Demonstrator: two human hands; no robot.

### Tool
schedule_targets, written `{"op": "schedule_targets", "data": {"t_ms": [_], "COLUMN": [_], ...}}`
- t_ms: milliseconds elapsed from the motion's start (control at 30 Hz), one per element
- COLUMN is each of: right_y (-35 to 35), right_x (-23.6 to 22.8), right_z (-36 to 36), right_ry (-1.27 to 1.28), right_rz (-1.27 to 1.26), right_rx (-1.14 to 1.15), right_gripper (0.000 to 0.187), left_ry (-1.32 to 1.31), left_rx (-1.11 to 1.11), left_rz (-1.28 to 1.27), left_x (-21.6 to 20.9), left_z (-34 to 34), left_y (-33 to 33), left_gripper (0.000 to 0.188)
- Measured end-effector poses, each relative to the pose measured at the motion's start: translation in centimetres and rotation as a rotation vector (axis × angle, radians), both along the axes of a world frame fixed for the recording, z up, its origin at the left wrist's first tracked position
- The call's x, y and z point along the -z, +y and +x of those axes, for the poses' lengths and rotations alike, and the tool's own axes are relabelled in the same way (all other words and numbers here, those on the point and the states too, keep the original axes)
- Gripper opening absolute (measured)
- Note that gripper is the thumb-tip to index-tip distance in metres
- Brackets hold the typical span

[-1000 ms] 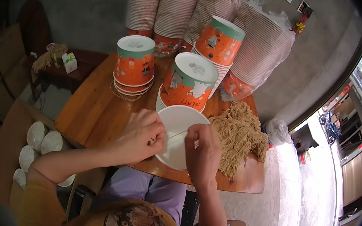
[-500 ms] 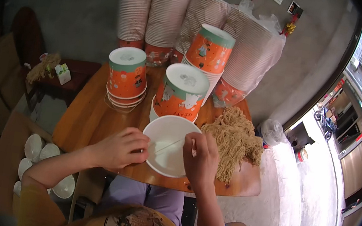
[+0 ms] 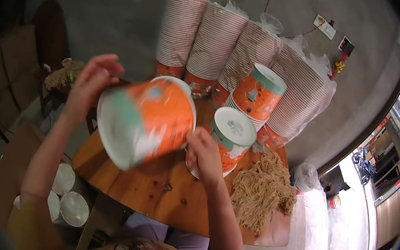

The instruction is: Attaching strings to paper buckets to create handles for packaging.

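An orange and green paper bucket is tilted on its side in the air above the table, blurred by motion, with its pale base toward the lower left. My right hand is closed at its rim on the right. Beside the bucket's upper left, my left hand has its fingers apart; I cannot tell whether it touches the bucket. Another bucket stands upside down just past my right hand. To the right of that hand lies a heap of tan string.
Tall stacks of nested paper buckets in clear plastic line the back of the wooden table. A shorter upside-down stack stands before them. White buckets sit in a carton at lower left. More string lies far left.
The bucket that stood mouth up between my hands is now lifted, tipped over and further left. My left hand has risen up and left. The view has shifted.
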State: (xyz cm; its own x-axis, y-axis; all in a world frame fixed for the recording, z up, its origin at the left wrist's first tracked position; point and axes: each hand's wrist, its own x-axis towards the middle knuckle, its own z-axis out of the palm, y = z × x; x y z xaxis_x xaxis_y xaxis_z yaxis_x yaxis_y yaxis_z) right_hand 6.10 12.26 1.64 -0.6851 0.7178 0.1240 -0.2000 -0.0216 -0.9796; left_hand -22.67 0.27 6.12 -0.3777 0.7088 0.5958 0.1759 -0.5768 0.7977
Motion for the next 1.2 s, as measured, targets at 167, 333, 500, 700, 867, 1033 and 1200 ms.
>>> {"op": "schedule_targets", "data": {"t_ms": [167, 333, 500, 700, 867, 1033, 1200], "right_y": [9.0, 10.0, 9.5, 6.6, 0.0, 1.2, 4.0], "right_x": [2.8, 9.5, 13.6, 14.3, 7.7, -0.7, -1.0], "right_z": [-6.9, -9.3, -8.6, -9.1, -3.1, 6.0, 9.3], "right_ry": [0.452, 0.383, 0.206, 0.028, -0.32, -0.598, -0.622], "right_rz": [-0.438, -0.551, -0.558, -0.215, 0.833, 1.406, 1.299], "right_rx": [-0.017, 0.076, 0.144, 0.362, 0.412, 0.844, 0.691], "right_gripper": [0.024, 0.018, 0.021, 0.029, 0.043, 0.045, 0.018], "left_ry": [-0.154, -0.139, 0.283, 0.357, 0.45, 0.369, 0.371], "left_rx": [-0.112, -0.095, -0.302, -0.321, -0.418, -0.186, 0.186], "left_rz": [-0.021, -0.288, -0.28, -0.187, -0.262, -0.291, -0.326], "left_x": [3.1, 11.1, 13.1, 17.1, 18.3, 19.8, 16.9], "left_z": [-2.9, -2.8, 1.5, 2.8, 2.3, 8.0, 18.4], "left_y": [1.9, 4.3, 9.7, 15.1, 14.3, 11.6, 11.8], "left_gripper": [0.027, 0.031, 0.077, 0.104, 0.088, 0.086, 0.119]}}
